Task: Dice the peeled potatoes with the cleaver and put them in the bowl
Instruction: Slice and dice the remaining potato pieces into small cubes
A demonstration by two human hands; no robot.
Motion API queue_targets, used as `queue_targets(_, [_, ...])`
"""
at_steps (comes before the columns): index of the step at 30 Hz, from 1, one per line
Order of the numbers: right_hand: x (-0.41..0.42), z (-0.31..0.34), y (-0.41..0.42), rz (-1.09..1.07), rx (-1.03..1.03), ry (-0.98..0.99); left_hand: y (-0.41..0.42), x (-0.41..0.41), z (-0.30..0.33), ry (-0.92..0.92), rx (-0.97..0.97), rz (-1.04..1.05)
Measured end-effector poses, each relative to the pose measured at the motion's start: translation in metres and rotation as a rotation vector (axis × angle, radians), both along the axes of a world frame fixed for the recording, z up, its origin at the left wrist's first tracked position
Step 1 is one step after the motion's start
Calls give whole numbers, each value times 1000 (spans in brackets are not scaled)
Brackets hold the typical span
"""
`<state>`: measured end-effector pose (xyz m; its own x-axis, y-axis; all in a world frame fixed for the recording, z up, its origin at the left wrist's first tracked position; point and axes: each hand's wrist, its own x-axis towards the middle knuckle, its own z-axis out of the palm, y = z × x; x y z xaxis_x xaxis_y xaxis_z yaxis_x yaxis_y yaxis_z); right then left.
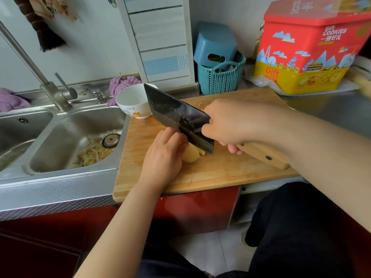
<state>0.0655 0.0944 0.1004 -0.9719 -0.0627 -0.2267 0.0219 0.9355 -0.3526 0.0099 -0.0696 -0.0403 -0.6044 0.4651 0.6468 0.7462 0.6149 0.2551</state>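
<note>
A peeled potato, pale yellow, lies near the middle of the wooden cutting board, with what looks like a thin cut slice just beside it at the blade. The cleaver (dark, broad blade, light wooden handle) stands tilted with its edge down at the potato. The white bowl sits upright at the board's far left corner.

White tiled wall, steel double sink, red cabinet fronts, pale floor tiles.
</note>
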Motion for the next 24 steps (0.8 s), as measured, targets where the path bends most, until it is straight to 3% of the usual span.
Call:
queue_targets(11, [-13,-29,-13,-28,-9,-204,-2,-2,-3,-2,15,0])
queue_targets(18, [-15,-41,-7,-24,31,-184,-1,0,-4,-1,21,16])
queue_targets(24, [-23,-44,21,-128,-230,-210,-1,2,-3,-3,30,23])
